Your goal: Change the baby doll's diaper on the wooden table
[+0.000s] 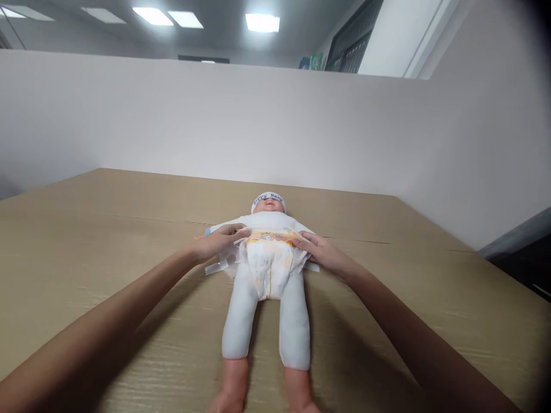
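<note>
A baby doll (267,310) lies on its back on the wooden table (107,241), head away from me, in a white cloth body, a white cap with blue lettering, and a white diaper (269,261) with a yellow printed waistband. My left hand (217,241) rests on the diaper's left side at the waist, fingers stretched along the band. My right hand (321,249) presses the diaper's right side, fingers flat. Both hands lie against the diaper's side flaps; a white fastening tab sticks out below each wrist.
A white partition wall (258,126) stands behind the table's far edge. The table's right edge runs diagonally past my right arm, with a dark floor area (520,258) beyond it. Ceiling lights show above the partition.
</note>
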`<state>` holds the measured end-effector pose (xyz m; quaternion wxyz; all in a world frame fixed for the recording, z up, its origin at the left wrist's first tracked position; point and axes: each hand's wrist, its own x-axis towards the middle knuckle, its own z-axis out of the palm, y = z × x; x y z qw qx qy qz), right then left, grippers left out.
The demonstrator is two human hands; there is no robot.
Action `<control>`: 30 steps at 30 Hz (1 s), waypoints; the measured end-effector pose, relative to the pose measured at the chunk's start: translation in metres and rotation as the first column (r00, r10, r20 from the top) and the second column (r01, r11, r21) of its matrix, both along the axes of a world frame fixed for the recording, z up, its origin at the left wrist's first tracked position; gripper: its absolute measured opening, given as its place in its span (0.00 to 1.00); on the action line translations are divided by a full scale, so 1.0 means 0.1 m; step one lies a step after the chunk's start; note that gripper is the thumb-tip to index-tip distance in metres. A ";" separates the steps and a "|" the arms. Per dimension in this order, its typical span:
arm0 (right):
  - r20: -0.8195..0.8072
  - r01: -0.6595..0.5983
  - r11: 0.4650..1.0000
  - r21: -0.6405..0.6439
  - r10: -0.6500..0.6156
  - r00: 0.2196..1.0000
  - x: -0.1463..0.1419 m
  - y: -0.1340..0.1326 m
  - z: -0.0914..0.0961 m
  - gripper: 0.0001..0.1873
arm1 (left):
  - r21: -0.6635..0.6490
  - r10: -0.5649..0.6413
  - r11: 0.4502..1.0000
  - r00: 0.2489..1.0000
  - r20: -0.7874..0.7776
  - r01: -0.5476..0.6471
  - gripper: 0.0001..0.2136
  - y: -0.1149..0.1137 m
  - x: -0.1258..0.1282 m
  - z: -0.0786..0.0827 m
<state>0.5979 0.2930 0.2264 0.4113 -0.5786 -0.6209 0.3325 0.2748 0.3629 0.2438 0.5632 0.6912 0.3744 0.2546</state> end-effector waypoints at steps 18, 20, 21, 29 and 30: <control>0.518 0.277 0.942 0.192 -0.337 0.786 0.20 -0.56 -0.43 0.17 | 0.761 0.000 0.616 0.966 -0.259 0.204 0.16 -0.33 0.74 0.34; 0.516 0.309 0.943 0.125 -0.328 0.792 0.21 -0.56 -0.43 0.18 | 0.773 0.039 0.587 0.946 -0.322 0.239 0.18 -0.33 0.90 0.26; 0.510 0.322 0.942 0.100 -0.326 0.796 0.21 -0.57 -0.43 0.19 | 0.781 0.063 0.575 0.938 -0.340 0.244 0.19 -0.32 0.95 0.22; 0.278 0.196 0.981 -0.008 -0.186 0.942 0.26 -0.60 -0.29 0.25 | 0.816 0.124 0.519 0.922 -0.367 0.255 0.26 -0.35 0.95 0.14; 0.198 0.178 0.984 -0.007 -0.173 0.965 0.26 -0.59 -0.25 0.25 | 0.815 0.126 0.520 0.921 -0.369 0.256 0.26 -0.36 0.95 0.14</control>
